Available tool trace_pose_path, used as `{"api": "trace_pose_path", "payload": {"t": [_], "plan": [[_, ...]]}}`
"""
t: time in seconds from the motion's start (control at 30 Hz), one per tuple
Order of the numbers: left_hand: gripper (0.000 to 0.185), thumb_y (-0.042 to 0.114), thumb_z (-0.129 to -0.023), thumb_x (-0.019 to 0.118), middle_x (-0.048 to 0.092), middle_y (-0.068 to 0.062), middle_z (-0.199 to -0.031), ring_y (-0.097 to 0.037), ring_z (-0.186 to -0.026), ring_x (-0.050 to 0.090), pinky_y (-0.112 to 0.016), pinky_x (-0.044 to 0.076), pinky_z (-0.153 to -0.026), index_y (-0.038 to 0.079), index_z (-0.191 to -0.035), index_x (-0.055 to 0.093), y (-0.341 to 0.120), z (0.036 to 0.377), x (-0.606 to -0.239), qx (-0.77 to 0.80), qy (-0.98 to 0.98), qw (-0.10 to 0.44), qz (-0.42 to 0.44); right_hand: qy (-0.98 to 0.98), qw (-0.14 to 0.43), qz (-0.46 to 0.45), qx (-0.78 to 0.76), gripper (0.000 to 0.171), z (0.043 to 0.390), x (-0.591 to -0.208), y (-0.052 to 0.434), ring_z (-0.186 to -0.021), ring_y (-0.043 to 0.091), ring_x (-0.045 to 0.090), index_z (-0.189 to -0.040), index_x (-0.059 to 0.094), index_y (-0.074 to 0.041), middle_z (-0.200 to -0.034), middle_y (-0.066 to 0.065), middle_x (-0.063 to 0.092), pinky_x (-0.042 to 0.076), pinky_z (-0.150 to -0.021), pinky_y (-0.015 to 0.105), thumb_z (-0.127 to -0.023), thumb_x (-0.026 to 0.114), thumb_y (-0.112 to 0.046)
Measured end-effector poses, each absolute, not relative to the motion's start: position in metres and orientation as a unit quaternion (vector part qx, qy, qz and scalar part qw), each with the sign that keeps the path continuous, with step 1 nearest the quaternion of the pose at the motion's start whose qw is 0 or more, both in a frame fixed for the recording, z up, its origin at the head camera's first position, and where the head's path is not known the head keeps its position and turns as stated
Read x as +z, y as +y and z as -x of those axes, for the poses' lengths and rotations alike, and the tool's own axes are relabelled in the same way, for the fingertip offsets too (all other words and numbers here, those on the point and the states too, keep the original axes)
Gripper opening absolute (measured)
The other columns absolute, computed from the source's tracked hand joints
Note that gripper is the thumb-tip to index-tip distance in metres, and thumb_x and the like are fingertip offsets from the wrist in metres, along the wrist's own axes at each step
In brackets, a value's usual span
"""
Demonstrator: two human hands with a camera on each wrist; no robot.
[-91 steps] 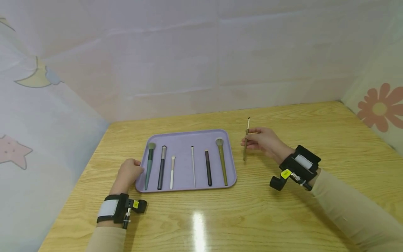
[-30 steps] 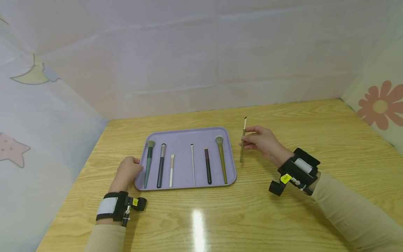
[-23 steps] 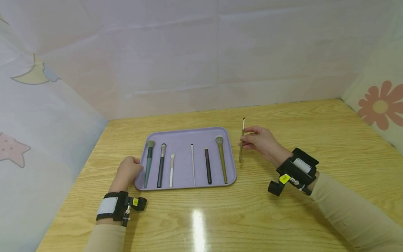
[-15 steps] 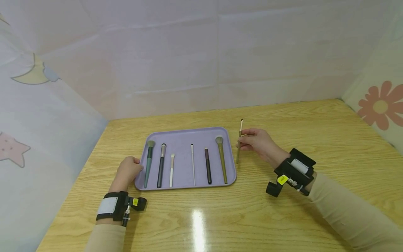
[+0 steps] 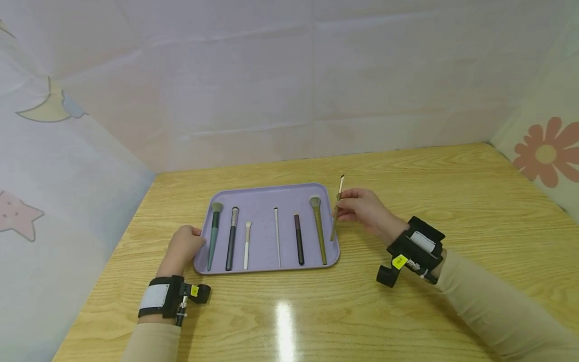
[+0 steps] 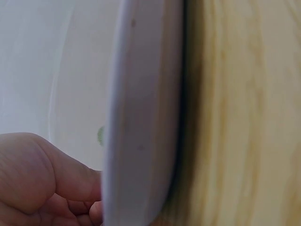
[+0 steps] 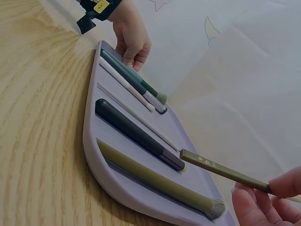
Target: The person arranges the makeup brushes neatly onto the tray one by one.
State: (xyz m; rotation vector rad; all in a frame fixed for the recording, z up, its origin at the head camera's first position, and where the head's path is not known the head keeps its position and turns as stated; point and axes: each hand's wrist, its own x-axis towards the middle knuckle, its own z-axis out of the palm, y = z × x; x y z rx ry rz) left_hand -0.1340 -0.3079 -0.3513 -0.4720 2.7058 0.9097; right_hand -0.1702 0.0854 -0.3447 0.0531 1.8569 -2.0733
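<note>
My right hand [image 5: 364,211] pinches a slim olive makeup brush [image 5: 335,218] by its handle, angled bristle tip up. The brush overlaps the right rim of the lilac tray [image 5: 258,196]; its handle end shows above the tray in the right wrist view. My left hand [image 5: 184,246] grips the tray's left rim, thumb at the edge, as the left wrist view shows too. In the tray several makeup brushes lie in a row, from a green brush [image 5: 213,236] at the left to a thick olive brush [image 5: 319,229] at the right, nearest the held one.
Between them lie a black brush [image 5: 231,244], a short white brush [image 5: 247,246], a thin pale brush [image 5: 277,241] and a dark purple-black brush [image 5: 299,241]. The wooden table [image 5: 407,171] meets a pale cloth backdrop [image 5: 253,90] behind.
My right hand has carried the slim olive brush leftward, from beside the tray to over its right rim, and slightly lower. The left hand and tray stay put.
</note>
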Motion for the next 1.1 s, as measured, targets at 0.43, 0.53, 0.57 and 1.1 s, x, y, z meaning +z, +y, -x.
{"api": "trace_pose_path", "payload": {"t": [0.43,0.53,0.57,1.1], "plan": [[0.031,0.002,-0.091,0.049,0.055,-0.032,-0.108,-0.036,-0.092,0.055,-0.043,0.05,-0.075,-0.018,-0.115,0.051,-0.307,0.133,-0.35,0.313,0.927,0.122,0.165,0.645,0.191,-0.001,-0.74,0.012,0.167,-0.35,0.079,-0.068,0.013,0.064,-0.106,0.044,0.01,-0.077,0.006,0.06,0.055,-0.065,0.025,-0.095,0.048,0.006],[0.031,0.002,-0.091,0.049,0.055,-0.032,-0.108,-0.036,-0.092,0.055,-0.043,0.05,-0.075,-0.018,-0.115,0.051,-0.307,0.134,-0.35,0.313,0.927,0.123,0.167,0.646,0.193,-0.002,-0.739,0.014,0.167,-0.35,0.078,-0.068,0.013,0.064,-0.107,0.044,0.01,-0.079,0.007,0.059,0.055,-0.066,0.025,-0.095,0.049,0.005],[0.03,0.002,-0.092,0.049,0.055,-0.032,-0.108,-0.036,-0.092,0.055,-0.043,0.049,-0.075,-0.018,-0.115,0.051,-0.306,0.134,-0.35,0.314,0.926,0.123,0.168,0.646,0.194,-0.001,-0.739,0.014,0.167,-0.35,0.077,-0.068,0.013,0.063,-0.107,0.044,0.01,-0.079,0.007,0.059,0.055,-0.065,0.025,-0.095,0.049,0.005],[0.033,0.003,-0.092,0.049,0.054,-0.032,-0.111,-0.037,-0.095,0.055,-0.044,0.049,-0.078,-0.018,-0.117,0.05,-0.307,0.135,-0.351,0.316,0.925,0.127,0.169,0.642,0.215,0.004,-0.736,0.019,0.164,-0.352,0.066,-0.068,0.014,0.062,-0.111,0.044,0.013,-0.079,0.008,0.059,0.055,-0.066,0.025,-0.095,0.049,0.004]]}}
